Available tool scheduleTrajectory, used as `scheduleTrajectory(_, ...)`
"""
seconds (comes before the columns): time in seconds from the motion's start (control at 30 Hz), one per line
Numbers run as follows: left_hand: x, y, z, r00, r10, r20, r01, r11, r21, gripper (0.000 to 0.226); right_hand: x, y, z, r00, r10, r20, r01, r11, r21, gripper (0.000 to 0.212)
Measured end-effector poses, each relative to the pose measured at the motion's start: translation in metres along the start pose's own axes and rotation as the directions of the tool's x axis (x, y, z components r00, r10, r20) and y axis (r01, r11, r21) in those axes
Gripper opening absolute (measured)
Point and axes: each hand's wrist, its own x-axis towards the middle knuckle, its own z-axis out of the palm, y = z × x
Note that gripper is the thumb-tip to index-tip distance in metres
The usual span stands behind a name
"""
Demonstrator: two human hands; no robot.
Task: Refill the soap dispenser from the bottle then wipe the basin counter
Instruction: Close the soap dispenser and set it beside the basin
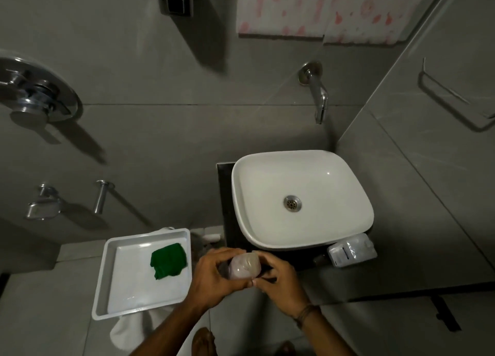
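A pale, translucent soap bottle (244, 266) is held in front of the dark basin counter (226, 208), seen from above. My left hand (214, 276) wraps its left side and my right hand (278, 282) grips its right side; both touch it. A clear plastic soap dispenser (351, 249) lies on the counter's front right corner, beside the white basin (300, 237). A folded green cloth (168, 259) rests in a white tray (107, 275) to the left. Whether the bottle's cap is on is hidden by my fingers.
A wall tap (318, 93) juts out above the basin. Shower fittings (37, 93) and a spout (101, 196) are mounted on the left wall. A towel bar (450, 95) is fixed to the right wall. A white cloth (131, 329) hangs under the tray.
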Motion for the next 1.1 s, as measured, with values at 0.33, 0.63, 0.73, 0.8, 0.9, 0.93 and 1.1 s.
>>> scheduleTrajectory(0.33, 0.013, -0.079, 0.037, 0.974, -0.224, -0.021, 0.22, 0.968, -0.118, 0.073, 0.04, 0.065, 0.029, 0.989, 0.105, -0.103, -0.098, 0.993, 0.066, 0.06)
scheduleTrajectory(0.63, 0.024, -0.08, 0.046, 0.979, -0.203, -0.016, 0.201, 0.975, -0.096, 0.07, 0.044, 0.073, 0.03, 0.975, 0.155, -0.16, -0.138, 0.984, 0.113, 0.053)
scheduleTrajectory(0.73, 0.023, -0.08, 0.047, 0.98, -0.199, -0.018, 0.198, 0.979, -0.058, 0.077, 0.042, 0.075, 0.031, 0.972, 0.178, -0.153, -0.158, 0.978, 0.139, 0.053)
scheduleTrajectory(0.8, 0.022, -0.079, 0.048, 0.978, -0.205, -0.032, 0.204, 0.979, -0.015, 0.085, 0.041, 0.076, 0.033, 0.97, 0.193, -0.148, -0.168, 0.972, 0.165, 0.056)
scheduleTrajectory(0.9, 0.012, -0.072, 0.049, 0.984, -0.148, -0.098, 0.158, 0.981, 0.112, 0.106, 0.036, 0.083, 0.027, 0.962, 0.237, -0.134, -0.208, 0.958, 0.199, 0.06)
scheduleTrajectory(0.93, 0.0, -0.073, 0.048, 0.974, -0.158, -0.163, 0.181, 0.973, 0.142, 0.105, 0.032, 0.087, 0.024, 0.959, 0.25, -0.133, -0.223, 0.956, 0.19, 0.06)
scheduleTrajectory(1.1, -0.083, -0.054, 0.088, 0.889, -0.289, -0.355, 0.349, 0.93, 0.117, 0.054, -0.007, 0.128, -0.023, 0.93, 0.305, -0.205, -0.292, 0.952, 0.093, 0.051)
